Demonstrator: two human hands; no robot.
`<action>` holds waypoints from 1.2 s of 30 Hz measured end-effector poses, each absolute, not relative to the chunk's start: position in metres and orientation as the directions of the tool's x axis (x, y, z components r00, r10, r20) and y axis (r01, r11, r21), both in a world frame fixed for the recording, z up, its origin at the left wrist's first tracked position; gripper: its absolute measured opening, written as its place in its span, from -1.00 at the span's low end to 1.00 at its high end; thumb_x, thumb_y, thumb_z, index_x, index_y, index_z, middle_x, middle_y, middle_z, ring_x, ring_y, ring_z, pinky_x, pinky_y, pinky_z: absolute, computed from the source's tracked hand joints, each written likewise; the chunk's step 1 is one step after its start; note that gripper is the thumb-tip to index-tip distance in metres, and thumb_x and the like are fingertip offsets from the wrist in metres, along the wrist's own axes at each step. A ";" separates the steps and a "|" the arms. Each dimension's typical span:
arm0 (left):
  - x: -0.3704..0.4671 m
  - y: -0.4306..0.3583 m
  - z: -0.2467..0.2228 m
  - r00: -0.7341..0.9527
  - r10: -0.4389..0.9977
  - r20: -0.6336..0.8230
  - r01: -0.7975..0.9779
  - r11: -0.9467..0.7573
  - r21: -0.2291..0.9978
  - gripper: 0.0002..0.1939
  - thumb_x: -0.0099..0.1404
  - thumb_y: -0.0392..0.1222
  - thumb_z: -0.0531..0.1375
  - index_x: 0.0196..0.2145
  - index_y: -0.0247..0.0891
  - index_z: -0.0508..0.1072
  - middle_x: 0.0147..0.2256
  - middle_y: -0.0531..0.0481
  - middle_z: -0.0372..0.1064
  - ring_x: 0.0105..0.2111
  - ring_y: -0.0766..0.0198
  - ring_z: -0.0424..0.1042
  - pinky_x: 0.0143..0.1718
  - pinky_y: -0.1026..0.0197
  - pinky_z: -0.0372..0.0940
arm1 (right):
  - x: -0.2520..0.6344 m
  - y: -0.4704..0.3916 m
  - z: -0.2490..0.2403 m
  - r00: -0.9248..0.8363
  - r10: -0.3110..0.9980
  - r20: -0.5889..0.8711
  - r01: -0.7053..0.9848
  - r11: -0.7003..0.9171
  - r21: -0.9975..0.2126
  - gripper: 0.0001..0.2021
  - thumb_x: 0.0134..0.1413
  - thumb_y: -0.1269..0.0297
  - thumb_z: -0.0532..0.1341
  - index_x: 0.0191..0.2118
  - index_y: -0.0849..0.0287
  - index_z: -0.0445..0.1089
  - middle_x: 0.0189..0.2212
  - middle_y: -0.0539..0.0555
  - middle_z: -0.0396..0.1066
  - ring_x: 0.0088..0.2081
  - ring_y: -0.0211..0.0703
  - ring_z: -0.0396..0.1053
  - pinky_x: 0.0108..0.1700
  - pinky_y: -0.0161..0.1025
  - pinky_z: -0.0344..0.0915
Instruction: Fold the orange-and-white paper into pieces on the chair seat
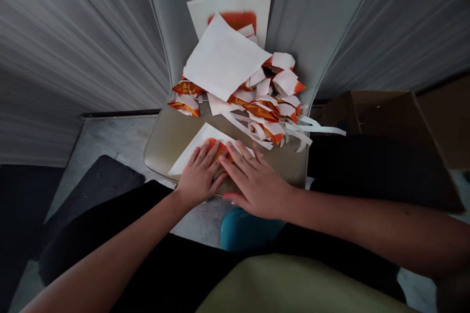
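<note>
A white paper (191, 150) with an orange patch lies near the front edge of the chair seat, one corner pointing away from me. My left hand (201, 173) rests flat on its left part, fingers apart. On its right part lies my right hand (257, 181), also flat with fingers spread, and the fingertips of both hands nearly meet over the orange patch. Between them they hide much of the paper's near edge. Behind it, several folded white and orange paper pieces (260, 110) are heaped under and beside a blank white sheet (225, 58).
More sheets with an orange print (198, 7) lean on the grey chair back (308, 5). Narrow white strips (323, 128) stick out over the seat's right side. A cardboard box (385, 112) stands at the right, a teal object (246, 232) below the seat, grey curtains around.
</note>
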State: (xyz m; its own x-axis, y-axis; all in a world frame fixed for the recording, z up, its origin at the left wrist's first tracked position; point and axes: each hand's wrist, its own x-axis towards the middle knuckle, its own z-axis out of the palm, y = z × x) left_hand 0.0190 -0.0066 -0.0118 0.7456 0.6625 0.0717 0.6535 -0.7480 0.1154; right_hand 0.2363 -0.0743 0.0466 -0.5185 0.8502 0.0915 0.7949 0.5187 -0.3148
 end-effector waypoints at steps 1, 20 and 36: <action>0.018 -0.006 -0.013 0.749 0.659 0.072 0.650 -0.751 0.116 -0.35 0.52 0.08 0.01 0.43 -0.27 0.16 0.45 -0.25 -0.01 0.48 -0.16 -0.12 0.41 -0.26 0.00 | 0.232 -0.065 0.044 -0.544 0.832 0.110 0.775 0.548 -0.315 -0.20 0.39 -0.08 0.07 0.48 0.43 -0.05 0.51 0.43 -0.26 0.53 0.29 -0.34 0.46 0.33 -0.22; -0.037 -0.021 -0.013 0.703 0.711 -0.009 0.710 -0.701 0.069 -0.28 0.54 0.15 -0.09 0.46 -0.36 0.05 0.44 -0.29 -0.01 0.47 -0.08 -0.06 0.42 -0.22 -0.04 | 0.215 -0.030 -0.003 -0.513 0.858 0.009 0.822 0.494 -0.284 -0.13 0.37 -0.16 0.04 0.46 0.54 -0.05 0.49 0.46 -0.19 0.51 0.26 -0.21 0.50 0.21 -0.25; -0.051 -0.092 0.004 0.121 0.843 0.524 0.932 -0.279 0.233 -0.50 0.50 -0.12 0.03 0.33 -0.22 0.31 0.19 -0.25 0.44 0.26 -0.06 0.37 0.27 -0.20 0.30 | 0.211 -0.026 -0.003 -0.510 0.860 -0.022 0.831 0.486 -0.272 -0.14 0.36 -0.11 0.06 0.47 0.54 -0.07 0.50 0.43 -0.22 0.52 0.23 -0.25 0.51 0.18 -0.27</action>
State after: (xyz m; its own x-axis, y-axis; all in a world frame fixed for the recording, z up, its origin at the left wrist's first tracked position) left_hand -0.0508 -0.0922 0.0042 0.1213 0.8432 0.5237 0.9318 -0.2786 0.2327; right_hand 0.2109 -0.0259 -0.0028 -0.5104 0.8596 -0.0218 0.8305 0.4863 -0.2716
